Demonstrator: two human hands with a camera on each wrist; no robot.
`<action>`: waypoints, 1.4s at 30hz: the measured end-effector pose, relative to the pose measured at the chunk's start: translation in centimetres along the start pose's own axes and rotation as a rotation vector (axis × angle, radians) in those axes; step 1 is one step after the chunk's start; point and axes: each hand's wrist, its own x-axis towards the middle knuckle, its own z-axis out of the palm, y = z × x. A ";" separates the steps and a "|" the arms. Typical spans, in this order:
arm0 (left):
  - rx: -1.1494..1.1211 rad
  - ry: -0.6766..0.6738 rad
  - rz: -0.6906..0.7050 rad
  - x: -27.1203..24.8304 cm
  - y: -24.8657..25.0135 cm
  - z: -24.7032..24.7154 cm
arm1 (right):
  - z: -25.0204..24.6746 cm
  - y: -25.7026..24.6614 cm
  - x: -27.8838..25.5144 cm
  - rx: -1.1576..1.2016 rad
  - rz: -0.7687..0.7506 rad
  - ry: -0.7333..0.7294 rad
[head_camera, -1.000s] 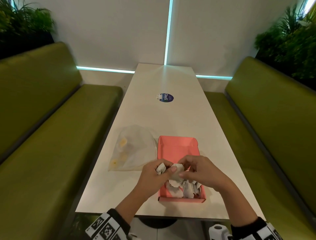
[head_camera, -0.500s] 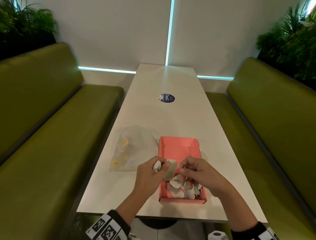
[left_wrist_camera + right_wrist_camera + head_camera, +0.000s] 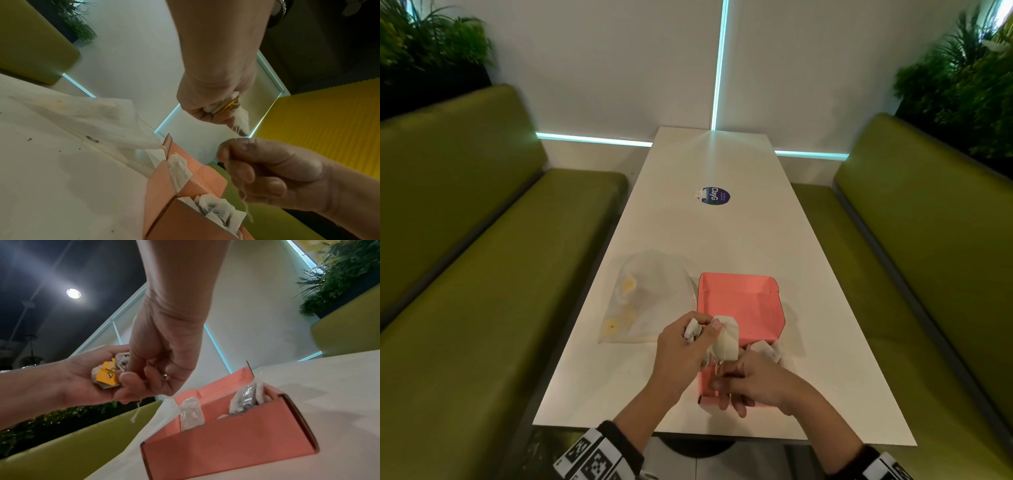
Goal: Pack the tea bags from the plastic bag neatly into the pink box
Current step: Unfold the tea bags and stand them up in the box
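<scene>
The open pink box lies on the white table with several tea bags at its near end. These tea bags stand loosely inside the pink box. My left hand grips a bunch of tea bags with a yellow tag just above the box's left wall. My right hand pinches a thin white string that runs from that bunch, over the box's near end. The clear plastic bag lies flat left of the box.
Green benches run along both sides of the table. A round blue sticker sits mid-table. Plants stand behind the bench backs. The table's near edge is just below my wrists.
My right hand has drawn back toward the box's near end, pulling a string out from the bunch. My left hand keeps its tea bags at about the same spot.
</scene>
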 end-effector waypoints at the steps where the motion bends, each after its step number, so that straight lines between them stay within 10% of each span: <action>1: -0.010 -0.021 -0.010 -0.1 0.1 0.0 | -0.1 -0.1 0.0 -0.008 0.015 0.015; 19: 0.193 -0.167 -0.046 -0.7 -0.5 -0.1 | -4.1 -1.6 -0.9 0.109 -0.054 0.273; 42: 0.633 -0.164 -0.225 -0.9 -6.3 -2.0 | -1.4 1.5 6.4 -0.502 0.009 0.393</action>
